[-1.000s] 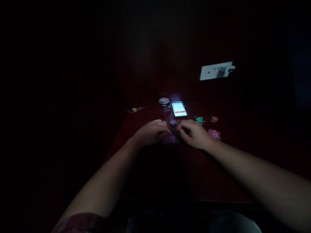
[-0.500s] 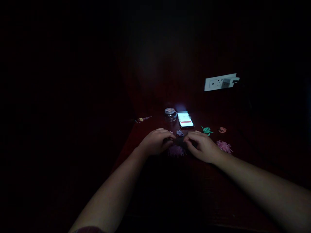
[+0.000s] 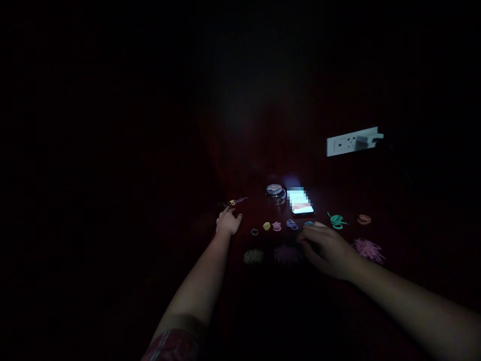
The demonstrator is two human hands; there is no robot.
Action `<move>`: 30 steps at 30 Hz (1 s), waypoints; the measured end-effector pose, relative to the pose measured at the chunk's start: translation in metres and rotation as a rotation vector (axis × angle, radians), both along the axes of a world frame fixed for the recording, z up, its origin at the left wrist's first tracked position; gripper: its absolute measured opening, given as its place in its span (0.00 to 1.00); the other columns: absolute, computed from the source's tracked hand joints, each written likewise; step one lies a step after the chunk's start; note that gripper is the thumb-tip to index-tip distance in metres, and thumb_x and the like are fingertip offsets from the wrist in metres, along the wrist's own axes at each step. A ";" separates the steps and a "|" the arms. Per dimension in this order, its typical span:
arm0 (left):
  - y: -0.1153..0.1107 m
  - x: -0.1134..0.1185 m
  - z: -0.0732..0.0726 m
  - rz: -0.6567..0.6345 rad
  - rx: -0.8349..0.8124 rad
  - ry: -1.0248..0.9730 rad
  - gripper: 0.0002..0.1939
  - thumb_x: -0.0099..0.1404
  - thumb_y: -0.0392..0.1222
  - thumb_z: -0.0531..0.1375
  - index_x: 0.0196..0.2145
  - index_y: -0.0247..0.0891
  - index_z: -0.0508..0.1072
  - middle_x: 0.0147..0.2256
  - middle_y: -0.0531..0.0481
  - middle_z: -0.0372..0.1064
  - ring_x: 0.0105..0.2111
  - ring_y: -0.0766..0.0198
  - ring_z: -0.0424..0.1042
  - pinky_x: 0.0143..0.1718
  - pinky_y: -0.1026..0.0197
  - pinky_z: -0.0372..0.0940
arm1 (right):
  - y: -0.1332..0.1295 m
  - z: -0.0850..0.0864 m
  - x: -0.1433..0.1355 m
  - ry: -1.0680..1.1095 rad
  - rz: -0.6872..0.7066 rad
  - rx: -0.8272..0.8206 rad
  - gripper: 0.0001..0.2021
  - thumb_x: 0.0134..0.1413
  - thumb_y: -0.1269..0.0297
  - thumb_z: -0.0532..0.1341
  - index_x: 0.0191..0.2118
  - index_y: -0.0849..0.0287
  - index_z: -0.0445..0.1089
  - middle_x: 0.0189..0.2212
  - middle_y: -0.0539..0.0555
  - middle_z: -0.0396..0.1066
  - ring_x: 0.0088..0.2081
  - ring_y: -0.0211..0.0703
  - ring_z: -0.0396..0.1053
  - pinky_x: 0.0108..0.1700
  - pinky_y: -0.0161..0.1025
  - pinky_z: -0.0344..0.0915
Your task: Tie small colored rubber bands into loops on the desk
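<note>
Stretched out to the far left, my left hand (image 3: 228,221) has its fingers apart and reaches a small cluster of yellow and purple bands (image 3: 236,201). My right hand (image 3: 325,250) is curled with thumb and fingertips together, over the table beside a blue band loop (image 3: 308,223); whatever it pinches, if anything, is hidden. In a row between my hands lie a dark ring (image 3: 254,232), a yellow band bundle (image 3: 266,226), a pink band bundle (image 3: 276,226) and a purple band bundle (image 3: 292,224). Closer to me are a dim yellowish pile (image 3: 253,256) and a purple pile (image 3: 287,254).
A lidded clear jar (image 3: 275,193) stands behind the row, beside a lit phone (image 3: 300,201). Green bands (image 3: 337,220), orange bands (image 3: 364,219) and a pink pile (image 3: 369,250) lie to the right. A wall socket (image 3: 351,141) holds a plug. The surroundings are very dark.
My left hand has left the middle, moved far left and opened. My right hand stays curled near the bands. The view has shifted, so the table things appear lower and further right.
</note>
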State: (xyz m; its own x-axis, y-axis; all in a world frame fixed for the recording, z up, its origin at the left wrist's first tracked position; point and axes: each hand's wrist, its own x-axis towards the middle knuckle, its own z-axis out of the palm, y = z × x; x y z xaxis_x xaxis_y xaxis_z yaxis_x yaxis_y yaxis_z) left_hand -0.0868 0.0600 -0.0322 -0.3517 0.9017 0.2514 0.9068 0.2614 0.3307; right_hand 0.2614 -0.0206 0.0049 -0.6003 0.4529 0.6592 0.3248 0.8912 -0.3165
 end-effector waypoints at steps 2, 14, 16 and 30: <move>0.007 0.000 0.000 0.001 -0.018 0.007 0.28 0.63 0.57 0.56 0.57 0.42 0.69 0.65 0.45 0.56 0.63 0.44 0.56 0.62 0.44 0.55 | 0.000 -0.001 0.000 0.000 -0.006 -0.003 0.07 0.53 0.76 0.54 0.32 0.57 0.66 0.26 0.50 0.68 0.28 0.40 0.63 0.34 0.40 0.57; 0.018 0.001 0.000 0.061 -0.034 0.064 0.31 0.64 0.56 0.53 0.59 0.37 0.67 0.64 0.41 0.57 0.62 0.46 0.58 0.62 0.49 0.55 | -0.003 -0.002 -0.002 -0.008 0.020 -0.032 0.07 0.53 0.75 0.54 0.31 0.57 0.66 0.27 0.51 0.70 0.29 0.41 0.64 0.36 0.41 0.56; 0.018 0.002 0.001 0.060 -0.037 0.062 0.30 0.64 0.56 0.53 0.59 0.37 0.67 0.64 0.42 0.57 0.62 0.46 0.57 0.62 0.50 0.54 | -0.003 -0.002 -0.002 -0.008 0.017 -0.037 0.07 0.53 0.75 0.54 0.32 0.57 0.66 0.28 0.52 0.71 0.30 0.41 0.65 0.36 0.41 0.56; 0.013 -0.002 0.003 0.034 0.107 -0.158 0.25 0.60 0.48 0.61 0.53 0.35 0.71 0.58 0.37 0.66 0.60 0.49 0.63 0.61 0.52 0.56 | -0.006 -0.002 -0.003 -0.045 -0.020 -0.006 0.07 0.52 0.76 0.55 0.30 0.57 0.65 0.28 0.51 0.71 0.28 0.40 0.62 0.36 0.40 0.57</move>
State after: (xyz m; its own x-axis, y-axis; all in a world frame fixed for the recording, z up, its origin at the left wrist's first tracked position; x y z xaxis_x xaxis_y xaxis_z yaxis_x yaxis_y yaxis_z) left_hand -0.0892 0.0729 -0.0294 -0.4246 0.8596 0.2842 0.8325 0.2472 0.4959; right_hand 0.2579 -0.0263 0.0026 -0.6200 0.4691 0.6290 0.3566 0.8825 -0.3066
